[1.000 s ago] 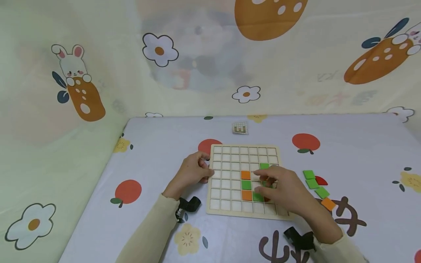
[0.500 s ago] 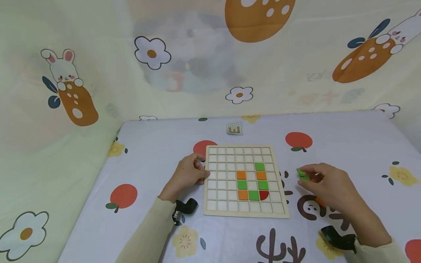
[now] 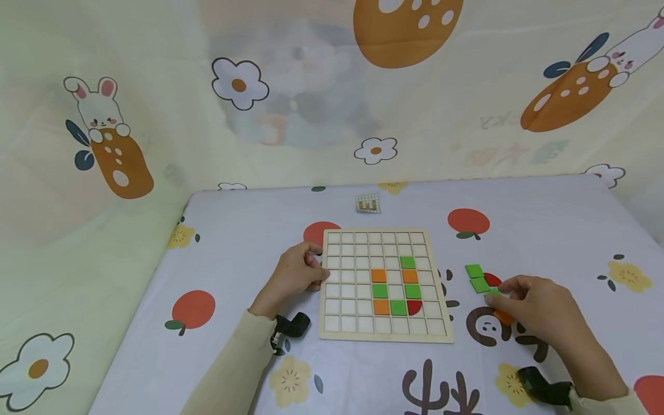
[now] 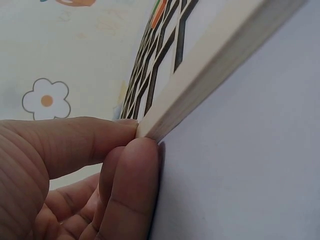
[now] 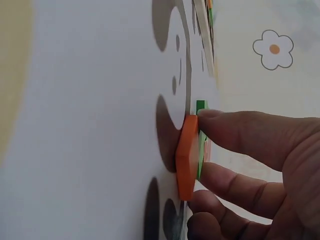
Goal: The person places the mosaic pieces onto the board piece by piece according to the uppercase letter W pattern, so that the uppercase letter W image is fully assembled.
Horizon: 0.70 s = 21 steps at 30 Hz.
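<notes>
A square wooden grid board (image 3: 347, 291) lies on the table, with green, orange and red tiles set in some cells. The left hand (image 3: 295, 268) pinches the board's left edge between thumb and finger; the left wrist view shows the thumb (image 4: 85, 142) meeting the pale rim (image 4: 200, 75). To the board's right, the right hand (image 3: 544, 308) pinches a green tile (image 5: 201, 155) by its two ends, at table level. Close beside it lies an orange tile (image 3: 503, 316), partly hidden by the fingers. Two more green tiles (image 3: 479, 285) and a red rounded tile (image 3: 491, 279) lie just beyond.
A small card with a grid pattern (image 3: 368, 203) lies behind the board. The tablecloth (image 3: 249, 230) is printed with fruit and flowers. A patterned curtain (image 3: 290, 127) rises along the back and left sides. Each wrist wears a black camera (image 3: 544, 387).
The right hand has left the board, moved right to the loose tiles, then come nearer along their row to the third green one. The left hand stays on the board's edge.
</notes>
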### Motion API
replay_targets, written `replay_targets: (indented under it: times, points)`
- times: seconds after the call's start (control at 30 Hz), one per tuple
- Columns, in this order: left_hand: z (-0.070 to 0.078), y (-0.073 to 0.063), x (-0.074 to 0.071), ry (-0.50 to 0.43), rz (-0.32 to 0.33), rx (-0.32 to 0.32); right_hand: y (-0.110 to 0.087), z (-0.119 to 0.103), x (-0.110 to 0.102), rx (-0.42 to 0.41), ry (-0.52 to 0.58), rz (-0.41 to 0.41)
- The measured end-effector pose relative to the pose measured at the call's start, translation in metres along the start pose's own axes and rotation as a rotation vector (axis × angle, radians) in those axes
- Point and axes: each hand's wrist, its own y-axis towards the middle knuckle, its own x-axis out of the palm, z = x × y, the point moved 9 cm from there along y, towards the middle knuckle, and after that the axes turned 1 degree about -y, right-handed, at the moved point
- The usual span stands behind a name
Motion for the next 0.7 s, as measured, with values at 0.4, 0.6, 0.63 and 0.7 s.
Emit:
replay_targets:
  times: [0.4,0.6,0.63,0.7]
  points:
    - [0.000,0.001,0.000,-0.013,-0.001,-0.005,-0.001,-0.018,0.004,-0.093,0.104,0.063]
    - [0.000,0.000,0.000,-0.006,0.002,-0.006,-0.003,-0.030,0.006,-0.170,0.183,0.044]
    - [0.000,0.000,0.000,-0.004,0.002,-0.006,-0.003,-0.032,0.007,-0.176,0.191,0.038]
    - [0.000,0.000,0.000,0.000,0.005,-0.006,-0.003,-0.034,0.008,-0.182,0.200,0.028]
